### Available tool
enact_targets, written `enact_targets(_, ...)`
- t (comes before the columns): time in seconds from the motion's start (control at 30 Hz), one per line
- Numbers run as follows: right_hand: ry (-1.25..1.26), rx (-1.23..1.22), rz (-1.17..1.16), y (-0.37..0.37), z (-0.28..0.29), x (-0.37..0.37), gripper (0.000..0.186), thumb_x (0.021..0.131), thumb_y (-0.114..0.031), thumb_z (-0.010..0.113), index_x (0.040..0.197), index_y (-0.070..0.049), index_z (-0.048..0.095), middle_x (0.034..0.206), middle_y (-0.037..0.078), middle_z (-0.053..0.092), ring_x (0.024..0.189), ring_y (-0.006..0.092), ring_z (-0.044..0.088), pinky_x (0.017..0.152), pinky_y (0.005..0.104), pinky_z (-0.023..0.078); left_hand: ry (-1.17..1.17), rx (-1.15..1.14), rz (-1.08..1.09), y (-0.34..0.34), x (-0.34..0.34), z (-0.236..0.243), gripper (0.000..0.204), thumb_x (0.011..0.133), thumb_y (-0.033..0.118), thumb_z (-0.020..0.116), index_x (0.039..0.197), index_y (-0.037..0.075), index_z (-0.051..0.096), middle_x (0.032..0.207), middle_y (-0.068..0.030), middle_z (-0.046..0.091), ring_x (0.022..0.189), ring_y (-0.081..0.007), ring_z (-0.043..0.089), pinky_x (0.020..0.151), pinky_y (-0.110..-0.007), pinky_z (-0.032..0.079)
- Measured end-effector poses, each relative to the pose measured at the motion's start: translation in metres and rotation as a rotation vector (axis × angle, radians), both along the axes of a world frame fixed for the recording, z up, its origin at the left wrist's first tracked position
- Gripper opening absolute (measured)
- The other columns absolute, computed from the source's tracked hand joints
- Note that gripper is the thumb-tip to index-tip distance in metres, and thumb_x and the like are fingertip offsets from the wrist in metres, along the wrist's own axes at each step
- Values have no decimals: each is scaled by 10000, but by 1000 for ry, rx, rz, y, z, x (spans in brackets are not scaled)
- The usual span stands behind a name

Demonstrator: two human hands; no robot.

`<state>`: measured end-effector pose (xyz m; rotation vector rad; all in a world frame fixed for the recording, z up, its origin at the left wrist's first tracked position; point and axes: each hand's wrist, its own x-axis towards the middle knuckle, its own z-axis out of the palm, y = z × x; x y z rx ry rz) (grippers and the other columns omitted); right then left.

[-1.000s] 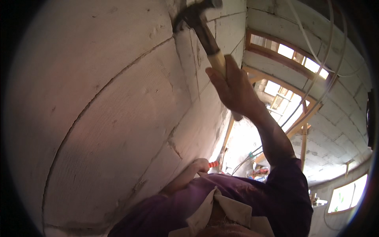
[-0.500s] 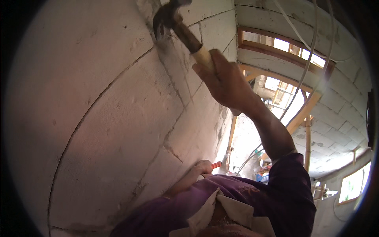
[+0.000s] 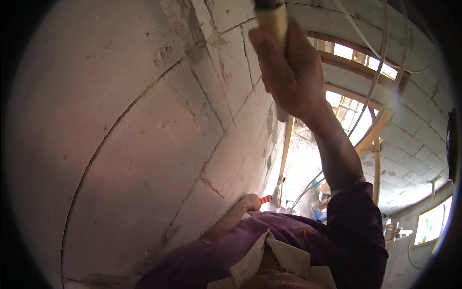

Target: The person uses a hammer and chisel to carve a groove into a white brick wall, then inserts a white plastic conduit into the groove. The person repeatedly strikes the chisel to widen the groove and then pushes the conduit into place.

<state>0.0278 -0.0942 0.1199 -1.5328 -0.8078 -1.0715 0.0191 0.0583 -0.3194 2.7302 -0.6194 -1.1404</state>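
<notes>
My right hand (image 3: 299, 79) is raised, its fingers wrapped round the pale handle of a hammer (image 3: 273, 23). The hammer's head lies beyond the top edge of the picture, and the butt of the handle sticks out below my fist. Low down, against the wall, my left hand (image 3: 249, 203) is closed round a tool with a red ridged handle (image 3: 265, 199). The rest of that tool is hidden, so its kind does not show. Beside both hands rises the pale block wall (image 3: 139, 149), with dark joints and a rough channel running up it.
Loose pale cables (image 3: 382, 53) hang at the upper right. Wooden framing (image 3: 374, 130) borders a bright opening behind my right arm, with a bamboo-like pole (image 3: 377, 173) close by. A small window (image 3: 433, 221) is at the far right.
My right hand has swung upward and to the right with the hammer, and the hammer's head has left the picture. My left hand stays almost where it was.
</notes>
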Motion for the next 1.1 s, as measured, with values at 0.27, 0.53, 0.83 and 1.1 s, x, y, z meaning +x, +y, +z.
enact_targets(0.27,418,-460,-227,6,-3,1,350,1026,-335,524,1032,14,493,679,119,642,507,217,609,460,328,472,19,-9,13,0,1,-5,285,699,169,674,929,21,755,953,-200,722,971,-278,708,832,-377,531)
enact_targets(0.53,373,-328,-124,9,-18,5,318,1011,-326,567,983,-13,518,593,50,549,498,128,567,437,316,423,12,-14,21,4,4,-19,400,676,309,780,1016,99,756,819,-180,687,865,-297,690,776,-388,489)
enact_targets(0.83,311,-231,-143,14,-26,0,370,1004,-322,586,1089,16,462,597,56,548,479,131,549,440,303,454,7,-42,7,5,6,-33,422,715,359,778,985,36,744,935,-196,716,947,-321,693,823,-384,504)
enact_targets(1.1,-51,-42,-117,2,-12,6,358,1010,-324,563,995,28,500,633,97,592,507,193,587,380,337,458,-58,-49,25,3,1,-29,336,731,220,672,998,31,750,1020,-213,709,1014,-312,689,855,-396,523)
